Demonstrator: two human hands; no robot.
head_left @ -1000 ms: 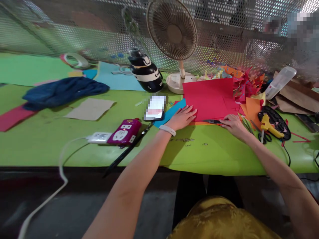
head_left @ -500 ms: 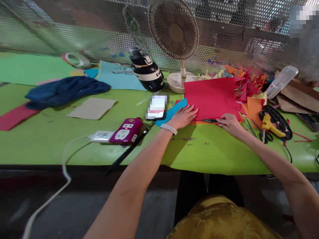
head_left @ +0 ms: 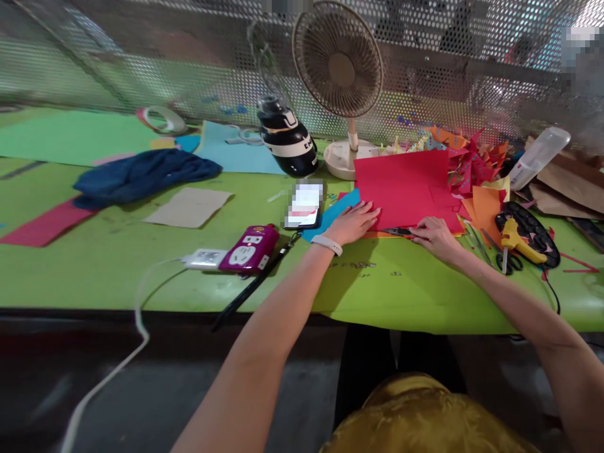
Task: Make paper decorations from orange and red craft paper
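Note:
My left hand lies flat with fingers stretched over the left edge of a red paper sheet and over a blue paper piece. A pale band circles that wrist. At the sheet's near edge, my right hand is closed, its fingertips pinching a slim dark pointed tool that points left. The tool is too small to name exactly. Orange paper peeks out beneath the red sheet, whose far side stands slightly raised.
Right of my hands lie a yellow glue gun, black scissors and a black palette. Behind are a fan, a dark bottle and paper scraps. Leftward lie a phone, a purple power socket and blue cloth.
The whole view has shifted slightly, so things appear a little further right. My hands, the red sheet and the dark tool keep nearly the same places relative to one another.

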